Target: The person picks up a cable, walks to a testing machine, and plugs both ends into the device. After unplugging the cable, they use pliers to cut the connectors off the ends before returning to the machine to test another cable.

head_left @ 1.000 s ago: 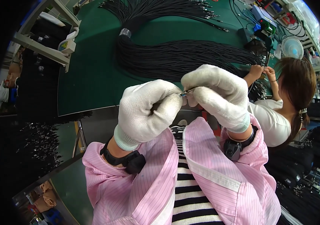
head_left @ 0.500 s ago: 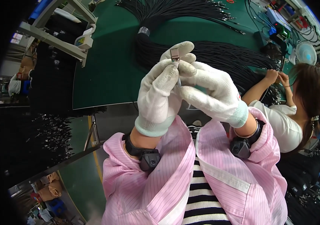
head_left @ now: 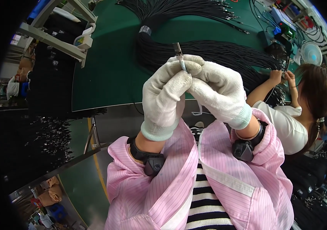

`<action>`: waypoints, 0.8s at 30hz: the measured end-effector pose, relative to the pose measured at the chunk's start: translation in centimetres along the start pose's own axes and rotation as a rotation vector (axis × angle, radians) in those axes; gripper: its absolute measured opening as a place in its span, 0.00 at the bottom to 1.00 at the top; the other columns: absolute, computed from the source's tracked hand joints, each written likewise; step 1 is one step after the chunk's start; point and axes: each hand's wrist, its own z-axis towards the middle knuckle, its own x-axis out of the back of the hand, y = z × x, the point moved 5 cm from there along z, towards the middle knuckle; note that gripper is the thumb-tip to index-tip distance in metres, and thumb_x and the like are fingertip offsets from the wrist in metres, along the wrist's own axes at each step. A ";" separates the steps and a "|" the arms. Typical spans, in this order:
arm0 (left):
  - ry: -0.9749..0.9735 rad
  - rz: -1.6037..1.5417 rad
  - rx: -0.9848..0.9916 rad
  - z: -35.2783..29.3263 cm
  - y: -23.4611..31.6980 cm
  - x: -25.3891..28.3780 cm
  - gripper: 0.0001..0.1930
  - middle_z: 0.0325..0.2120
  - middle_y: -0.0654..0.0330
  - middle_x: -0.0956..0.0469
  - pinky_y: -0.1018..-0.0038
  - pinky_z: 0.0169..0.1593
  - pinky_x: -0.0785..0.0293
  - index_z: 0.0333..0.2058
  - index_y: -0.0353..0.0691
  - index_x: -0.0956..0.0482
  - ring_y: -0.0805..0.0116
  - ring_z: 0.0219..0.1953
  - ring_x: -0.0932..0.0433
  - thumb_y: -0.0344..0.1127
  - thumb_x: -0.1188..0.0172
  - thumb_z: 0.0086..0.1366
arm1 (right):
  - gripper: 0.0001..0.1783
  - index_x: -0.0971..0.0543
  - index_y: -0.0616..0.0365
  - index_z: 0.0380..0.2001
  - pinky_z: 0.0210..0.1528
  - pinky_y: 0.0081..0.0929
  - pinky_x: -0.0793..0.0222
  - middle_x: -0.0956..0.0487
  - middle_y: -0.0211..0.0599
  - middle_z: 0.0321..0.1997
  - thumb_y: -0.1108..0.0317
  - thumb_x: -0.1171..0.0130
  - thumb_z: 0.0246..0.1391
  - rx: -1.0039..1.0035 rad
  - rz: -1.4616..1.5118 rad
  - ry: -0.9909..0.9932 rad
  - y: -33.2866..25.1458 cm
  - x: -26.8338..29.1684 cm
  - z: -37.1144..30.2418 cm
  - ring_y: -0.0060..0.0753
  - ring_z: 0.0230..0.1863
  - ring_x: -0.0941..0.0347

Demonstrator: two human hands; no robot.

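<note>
In front of me, above the table's near edge, I hold a thin pale cable [head_left: 183,66] with a bare metal plug at its tip, which looks like a USB plug [head_left: 177,49]. The plug sticks up past my fingertips, tilted a little. My left hand [head_left: 164,94], in a white knit glove, is closed on the cable below the plug. Also gloved, my right hand [head_left: 221,92] pinches the same cable, its fingertips touching those of the left. The cable's lower part is mostly hidden by the fingers; a white loop [head_left: 198,109] shows below them.
A large bundle of black cables [head_left: 159,48] with metal ends lies across the green table [head_left: 98,84]. A metal frame [head_left: 52,42] stands at the left. On the right a co-worker [head_left: 286,126] handles cables near a small fan [head_left: 311,53]. More black cables [head_left: 52,130] hang at the left.
The plug has turned from facing me flat to a narrower, edge-on tilt. My right fingers have closed in, and the thumbs now meet on the cable lower down.
</note>
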 end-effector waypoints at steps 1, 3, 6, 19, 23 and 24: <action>0.001 0.001 0.000 -0.1 0.1 0.0 0.10 0.41 0.53 0.27 0.74 0.48 0.33 0.37 0.30 0.25 0.68 0.42 0.28 0.27 0.52 0.60 | 0.05 0.25 0.66 0.27 0.23 0.14 0.39 0.28 0.26 0.24 0.74 0.44 0.48 0.048 -0.002 0.020 -0.1 -0.2 0.0 0.13 0.23 0.35; 0.021 -0.056 0.009 -0.1 0.2 0.0 0.09 0.39 0.54 0.27 0.74 0.48 0.33 0.36 0.30 0.25 0.68 0.42 0.28 0.27 0.53 0.60 | 0.04 0.26 0.65 0.24 0.22 0.15 0.39 0.28 0.27 0.23 0.74 0.44 0.47 0.096 -0.008 0.042 -0.3 -0.1 0.1 0.14 0.22 0.35; 0.043 -0.093 0.009 -0.2 0.4 0.2 0.09 0.38 0.54 0.26 0.73 0.48 0.33 0.35 0.31 0.25 0.67 0.42 0.28 0.26 0.53 0.60 | 0.03 0.27 0.63 0.19 0.21 0.19 0.38 0.29 0.32 0.19 0.76 0.43 0.40 0.339 -0.280 0.007 -1.7 -0.3 0.2 0.21 0.20 0.33; -0.056 -0.073 0.166 0.2 -3.6 -1.2 0.08 0.35 0.57 0.27 0.66 0.53 0.40 0.28 0.36 0.26 0.61 0.46 0.32 0.31 0.54 0.60 | 0.10 0.27 0.59 0.15 0.23 0.36 0.36 0.30 0.42 0.15 0.64 0.45 0.37 0.410 -0.295 0.153 1.4 2.8 -2.2 0.47 0.21 0.32; -0.069 0.046 0.290 -0.7 -6.2 -1.1 0.08 0.33 0.58 0.27 0.66 0.53 0.40 0.26 0.37 0.28 0.64 0.45 0.32 0.32 0.55 0.60 | 0.08 0.28 0.60 0.18 0.24 0.32 0.37 0.31 0.39 0.18 0.67 0.43 0.41 0.228 -0.192 0.114 4.3 3.9 -4.5 0.40 0.22 0.31; -0.009 0.093 0.336 -0.9 -7.1 -0.9 0.07 0.33 0.59 0.28 0.67 0.51 0.39 0.26 0.38 0.29 0.64 0.43 0.32 0.32 0.55 0.60 | 0.08 0.27 0.61 0.21 0.26 0.31 0.36 0.29 0.40 0.20 0.67 0.44 0.42 0.167 -0.134 0.105 5.5 4.2 -5.2 0.39 0.24 0.30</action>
